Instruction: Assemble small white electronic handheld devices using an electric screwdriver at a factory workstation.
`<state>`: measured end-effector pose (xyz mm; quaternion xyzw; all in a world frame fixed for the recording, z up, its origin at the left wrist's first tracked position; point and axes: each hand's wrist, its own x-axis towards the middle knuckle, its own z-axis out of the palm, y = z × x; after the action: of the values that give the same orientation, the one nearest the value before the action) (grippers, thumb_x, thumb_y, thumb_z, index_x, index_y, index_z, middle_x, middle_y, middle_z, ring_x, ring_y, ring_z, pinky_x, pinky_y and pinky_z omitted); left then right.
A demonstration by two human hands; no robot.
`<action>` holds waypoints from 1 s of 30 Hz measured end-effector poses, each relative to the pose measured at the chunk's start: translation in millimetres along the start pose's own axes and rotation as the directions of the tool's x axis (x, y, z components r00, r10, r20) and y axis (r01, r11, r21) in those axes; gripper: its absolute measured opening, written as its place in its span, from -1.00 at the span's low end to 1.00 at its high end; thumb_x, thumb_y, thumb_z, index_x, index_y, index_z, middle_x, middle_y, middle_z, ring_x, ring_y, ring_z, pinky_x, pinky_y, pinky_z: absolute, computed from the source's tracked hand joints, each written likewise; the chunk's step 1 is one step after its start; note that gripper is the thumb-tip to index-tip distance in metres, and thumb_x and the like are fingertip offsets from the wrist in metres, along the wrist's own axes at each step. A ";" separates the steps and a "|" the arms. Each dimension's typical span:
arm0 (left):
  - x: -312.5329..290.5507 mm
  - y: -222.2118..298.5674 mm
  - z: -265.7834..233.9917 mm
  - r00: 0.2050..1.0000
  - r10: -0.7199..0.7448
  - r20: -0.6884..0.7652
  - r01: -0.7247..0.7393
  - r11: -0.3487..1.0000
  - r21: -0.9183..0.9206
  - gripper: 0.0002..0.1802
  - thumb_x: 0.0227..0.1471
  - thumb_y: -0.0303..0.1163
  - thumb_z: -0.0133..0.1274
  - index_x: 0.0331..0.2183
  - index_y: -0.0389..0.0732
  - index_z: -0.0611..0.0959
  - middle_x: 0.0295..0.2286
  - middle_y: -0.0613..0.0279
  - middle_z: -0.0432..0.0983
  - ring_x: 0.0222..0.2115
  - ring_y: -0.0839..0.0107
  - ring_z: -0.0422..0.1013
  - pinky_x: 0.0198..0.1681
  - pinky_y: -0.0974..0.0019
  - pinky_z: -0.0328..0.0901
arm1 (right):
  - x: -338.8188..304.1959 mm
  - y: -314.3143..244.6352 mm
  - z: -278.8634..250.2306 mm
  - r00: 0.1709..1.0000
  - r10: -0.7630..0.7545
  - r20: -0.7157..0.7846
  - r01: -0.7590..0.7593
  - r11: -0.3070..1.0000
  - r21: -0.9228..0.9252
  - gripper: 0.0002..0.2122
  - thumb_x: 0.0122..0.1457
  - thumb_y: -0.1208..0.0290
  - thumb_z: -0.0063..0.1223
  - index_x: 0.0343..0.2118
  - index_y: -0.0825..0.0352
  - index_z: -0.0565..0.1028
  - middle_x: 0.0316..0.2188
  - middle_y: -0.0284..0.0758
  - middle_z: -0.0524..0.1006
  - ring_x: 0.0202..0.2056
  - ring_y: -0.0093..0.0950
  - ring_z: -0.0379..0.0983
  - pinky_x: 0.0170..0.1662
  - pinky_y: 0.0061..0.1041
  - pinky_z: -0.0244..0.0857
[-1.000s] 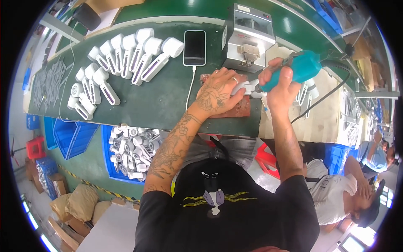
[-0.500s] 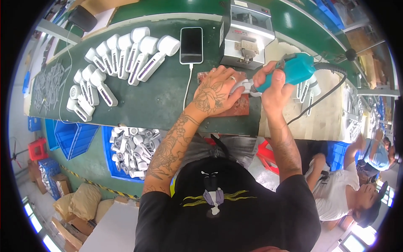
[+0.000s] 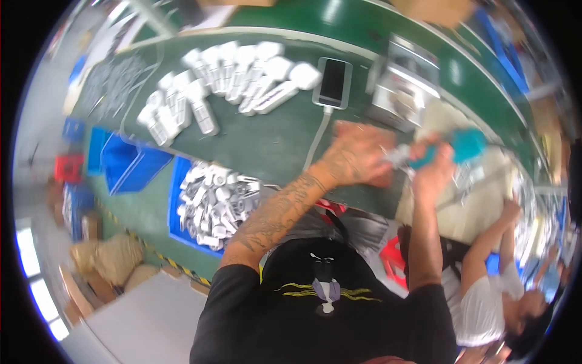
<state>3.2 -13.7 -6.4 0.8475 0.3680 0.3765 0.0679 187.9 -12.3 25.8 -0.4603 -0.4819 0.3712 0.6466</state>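
Observation:
The view is blurred by motion. My left hand [image 3: 357, 155] lies flat on a reddish-brown pad [image 3: 388, 176] on the dark green bench [image 3: 267, 133], pressing a small white part [image 3: 397, 155] that I can barely make out. My right hand [image 3: 433, 173] grips a teal power screwdriver [image 3: 458, 147] whose tip points left at that part, right beside my left fingers. A cable runs from the tool toward the right.
Rows of white plastic handles [image 3: 230, 85] lie at the back left of the bench. A phone [image 3: 333, 82] on a charging cable and a grey metal fixture [image 3: 403, 88] stand behind my hands. A blue bin [image 3: 212, 203] of white parts sits below the bench. A person [image 3: 503, 291] works at right.
The view has swung and blurred, shifting the bench to the right and lower. Both hands hold the same grip on the pad and the screwdriver.

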 end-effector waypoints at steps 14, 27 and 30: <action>-209.4 -94.0 -213.8 0.207 -0.247 -0.947 0.887 0.456 0.075 -0.52 0.15 -0.54 -0.01 0.08 -0.55 0.38 0.02 -0.26 0.34 0.04 -0.08 0.30 0.15 0.05 0.18 | -73.6 -37.2 -48.8 0.995 0.032 0.091 -0.057 0.956 0.287 -0.34 0.11 -0.36 0.06 -0.26 0.34 0.40 -0.64 -0.41 0.26 -0.63 -0.57 0.14 -0.53 -0.57 0.01; -204.2 -145.3 -258.4 0.535 -0.442 -0.720 0.841 0.360 0.404 -0.33 -0.08 0.00 0.35 0.00 -0.19 0.62 0.05 -0.15 0.42 0.08 -0.05 0.33 0.15 -0.03 0.20 | -72.5 -38.3 -21.8 0.984 0.034 0.175 -0.077 0.967 0.245 -0.35 0.19 -0.31 -0.01 -0.23 0.38 0.36 -0.63 -0.39 0.28 -0.58 -0.55 0.19 -0.49 -0.55 0.07; -155.3 -178.5 -251.2 0.487 -0.688 -0.538 0.841 0.204 0.501 0.04 -0.14 0.53 0.05 0.22 0.03 0.46 0.29 -0.05 0.10 0.34 -0.17 -0.11 0.21 -0.64 -0.34 | -71.8 -40.6 -10.0 0.978 0.029 0.208 -0.082 0.965 0.248 -0.35 0.20 -0.31 -0.02 -0.23 0.39 0.36 -0.63 -0.39 0.28 -0.58 -0.55 0.19 -0.48 -0.55 0.08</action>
<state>-341.0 -30.7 9.9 0.4589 0.8572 0.1965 -0.1264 180.3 -93.2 43.1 -0.3466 -0.4805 0.4930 0.6372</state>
